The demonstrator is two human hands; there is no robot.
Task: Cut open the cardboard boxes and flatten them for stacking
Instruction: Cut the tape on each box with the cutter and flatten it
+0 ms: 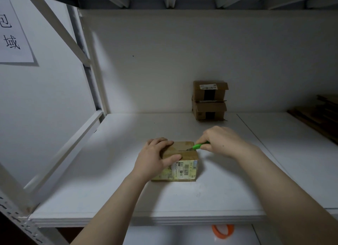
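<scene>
Orange tape roll peeks out below the front edge of the white shelf, partly hidden by the shelf's lip. Farther in, around the middle of the shelf board and well back from its front edge, sits the small cardboard box, with a printed shipping label on its near face. The left hand holds it from the left, fingers curved over the top and thumb laid along the near top edge. The right hand, just beside the box's right side, has its fingers wrapped around a green utility knife, whose blade tip rests in the seam across the box top. Beyond, at the shelf's rear edge against the back wall, two stacked boxes stand one on the other, their flaps slightly loose. Flattened cardboard lies in shadow along the right edge. A paper sign hangs on the left wall.
</scene>
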